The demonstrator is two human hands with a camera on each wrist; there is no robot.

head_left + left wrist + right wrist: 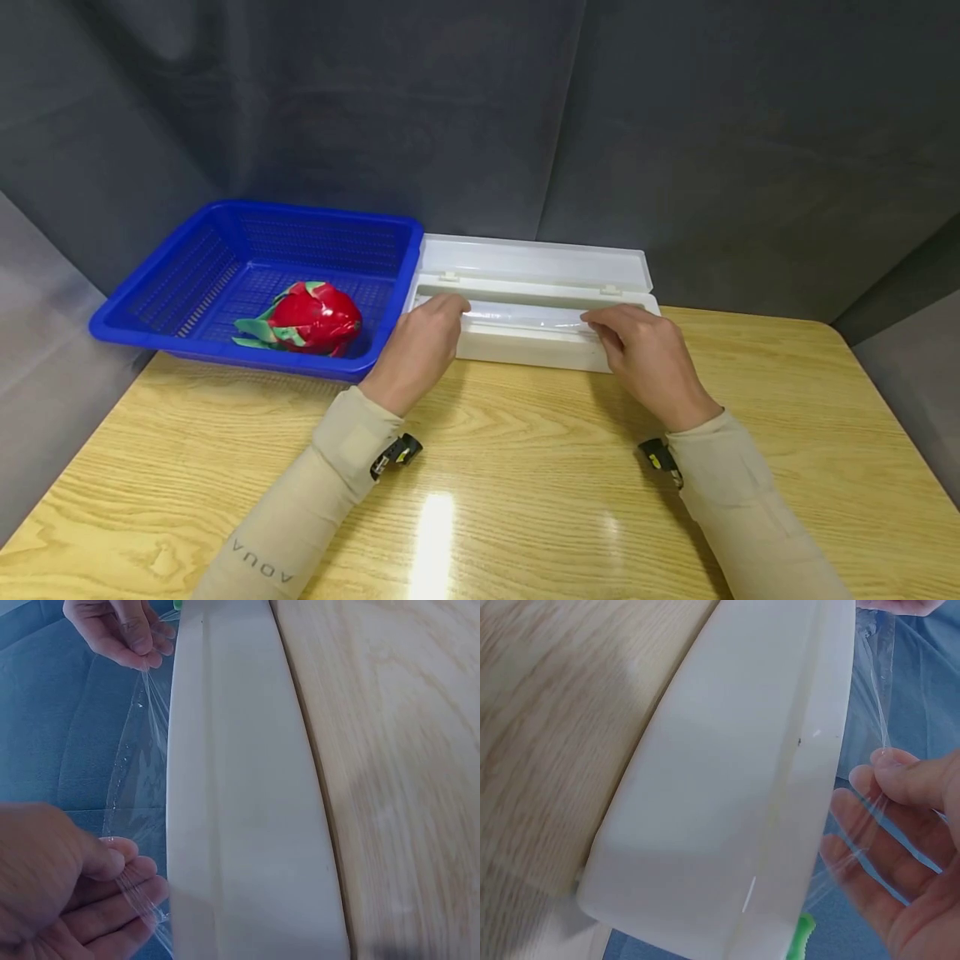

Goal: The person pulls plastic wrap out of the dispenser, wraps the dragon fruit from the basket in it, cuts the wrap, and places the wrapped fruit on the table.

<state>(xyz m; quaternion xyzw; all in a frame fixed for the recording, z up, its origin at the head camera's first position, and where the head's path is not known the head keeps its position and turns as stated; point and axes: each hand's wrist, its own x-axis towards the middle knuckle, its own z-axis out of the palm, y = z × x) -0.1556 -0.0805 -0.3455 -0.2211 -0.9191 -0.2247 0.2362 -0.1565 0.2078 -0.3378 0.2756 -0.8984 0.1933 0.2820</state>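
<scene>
A white cling film dispenser box (534,353) lies on the table with its lid (536,260) raised at the back. Clear cling film (525,315) stretches between my two hands over the box's opening. My left hand (423,346) pinches one corner of the film between thumb and forefinger near the left end. At the right end my right hand (648,354) pinches the other corner. In the left wrist view the film (135,780) hangs thin and slightly creased beside the box front (240,802). The right wrist view shows film folds (874,697) running from my right fingertips (889,761).
To the left of the box stands a blue plastic basket (247,359), its rim right by my left forearm. A red dragon fruit (318,317) with green leaf tips lies in it. A bright green piece (801,937) shows at the box's end. Dark cloth (675,150) hangs behind.
</scene>
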